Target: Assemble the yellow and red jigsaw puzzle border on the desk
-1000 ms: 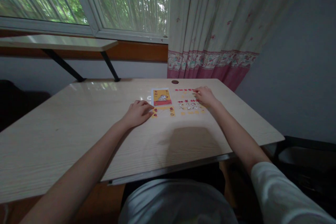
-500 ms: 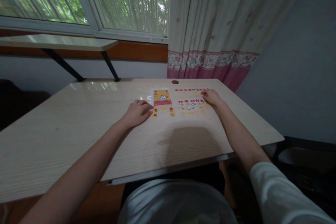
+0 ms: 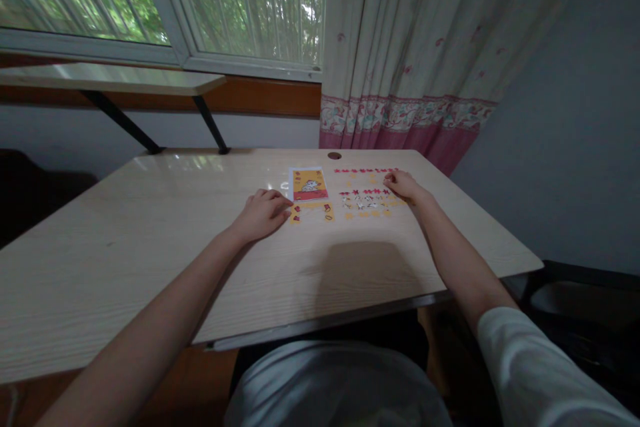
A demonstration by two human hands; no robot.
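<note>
My left hand [image 3: 264, 212] rests on the table with its fingers stretched out. Its fingertips touch the left edge of a partly joined jigsaw puzzle [image 3: 313, 207], yellow with red shapes. Just beyond that lies a picture card [image 3: 309, 185] showing a white animal on yellow and red. Over the loose pieces at the right is my right hand [image 3: 403, 185], fingers pinched together; whether a piece is between them is too small to tell. Red jigsaw pieces [image 3: 365, 171] form a row at the back. White pieces [image 3: 367, 202] and yellow pieces [image 3: 369, 215] lie in rows nearer me.
The pale wooden table [image 3: 165, 247] extends to the left, under a raised shelf [image 3: 110, 79] on black brackets. A round cable hole [image 3: 335, 156] is near the back edge. Behind stand a window and a patterned curtain [image 3: 400, 80]. A dark chair [image 3: 580, 307] is at the right.
</note>
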